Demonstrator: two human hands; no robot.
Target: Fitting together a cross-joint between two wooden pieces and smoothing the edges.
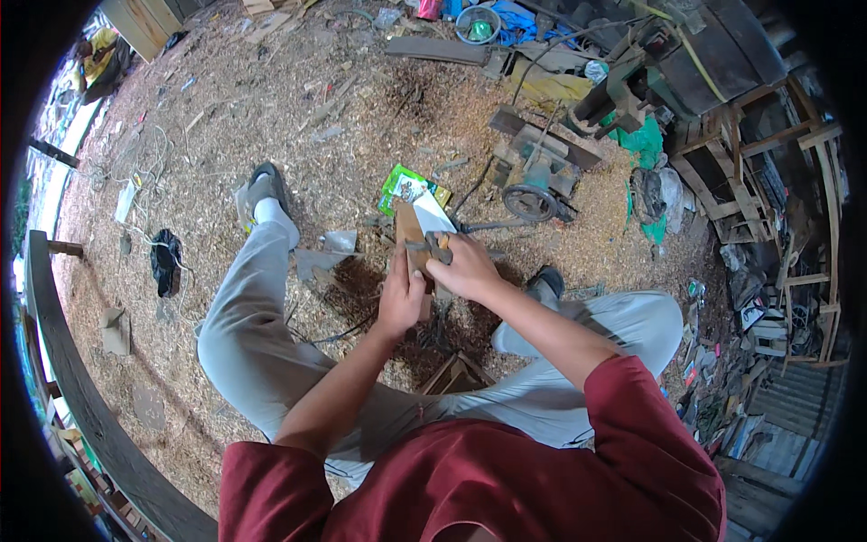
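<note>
Between my knees, my left hand (402,294) grips a light brown wooden block (408,222) along its left side, with the thumb across it. My right hand (464,267) is closed at the block's right side. Its fingers wrap round a small dark object with an orange-brown part (440,242), whose kind I cannot make out. Just beyond the block lie a white sheet (433,214) and a bright green packet (404,184). The lower end of the block is partly hidden by my hands.
Wood shavings cover the ground (226,117). At the right stands a machine with a round wheel (531,203), near a dark motor-like unit (623,99) and wooden frames (722,181). A wooden rail (68,361) curves along the left. A black plastic bag (165,262) lies near it.
</note>
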